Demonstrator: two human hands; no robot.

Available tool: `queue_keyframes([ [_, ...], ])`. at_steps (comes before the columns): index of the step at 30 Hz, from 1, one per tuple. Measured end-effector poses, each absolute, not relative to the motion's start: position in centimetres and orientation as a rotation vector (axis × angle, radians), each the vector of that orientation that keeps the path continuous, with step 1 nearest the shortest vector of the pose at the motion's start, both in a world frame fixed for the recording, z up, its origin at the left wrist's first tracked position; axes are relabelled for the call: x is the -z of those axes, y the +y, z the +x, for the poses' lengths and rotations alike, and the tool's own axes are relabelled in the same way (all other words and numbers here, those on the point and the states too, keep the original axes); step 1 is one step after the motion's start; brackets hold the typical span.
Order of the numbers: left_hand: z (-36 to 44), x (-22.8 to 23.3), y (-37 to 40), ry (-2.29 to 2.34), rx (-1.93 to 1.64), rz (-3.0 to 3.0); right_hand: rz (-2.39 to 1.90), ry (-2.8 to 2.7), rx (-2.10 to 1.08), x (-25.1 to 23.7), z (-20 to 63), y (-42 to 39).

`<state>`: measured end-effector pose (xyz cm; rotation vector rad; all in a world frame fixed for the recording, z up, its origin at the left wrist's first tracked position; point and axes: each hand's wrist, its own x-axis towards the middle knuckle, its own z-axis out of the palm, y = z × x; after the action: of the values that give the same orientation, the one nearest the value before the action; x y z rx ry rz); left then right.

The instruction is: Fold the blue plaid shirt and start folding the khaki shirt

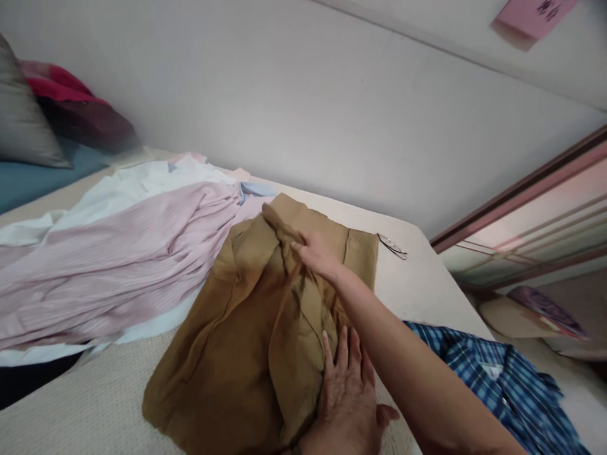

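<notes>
A brown garment [227, 379], folded and creased, lies spread on the bed in front of me; whether it is a jacket or a shirt I cannot tell. My right hand [317, 253] reaches across to its upper part, thumb and fingers closed on a raised fold of the cloth. Below my right forearm, my left hand [348, 388] rests flat on the garment's right side, palm down with fingers spread. Beyond the garment's far right corner lies a pair of eyeglasses [393, 247].
Pale pink ribbed clothing [142, 253] and white clothing [137, 183] cover the left side. A blue plaid shirt [493, 373] lies at the right. A grey cushion [23, 114] and red cloth [71, 85] are far left. The wall [284, 95] bounds the bed [403, 291].
</notes>
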<state>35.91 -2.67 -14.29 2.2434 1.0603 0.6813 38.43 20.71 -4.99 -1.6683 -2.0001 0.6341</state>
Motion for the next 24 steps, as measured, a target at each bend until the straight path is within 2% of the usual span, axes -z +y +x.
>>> queue_keyframes([
  [4, 36.8, 15.7, -3.2, 1.233, -0.518, 2.525, -1.404, -1.361, -0.777, 5.9, 45.5, 20.1],
  [8, 37.9, 16.8, -4.1, 1.425, -0.524, 2.532, -1.558, -1.072, -0.741, 10.4, 52.0, 19.0],
  [13, 38.3, 17.3, -4.7, 1.484, -0.568, 2.543, -1.891, -1.064, -0.569, 14.5, 54.8, 18.2],
  [17, 38.3, 17.1, -4.6, 1.477, -0.512, 2.576, -2.025, -1.111, -0.445, 14.3, 54.6, 18.3],
  [24, 38.4, 15.6, -4.0, 1.444, -0.340, 2.677, -2.375, -1.403, -0.038, 13.6, 52.6, 17.7],
])
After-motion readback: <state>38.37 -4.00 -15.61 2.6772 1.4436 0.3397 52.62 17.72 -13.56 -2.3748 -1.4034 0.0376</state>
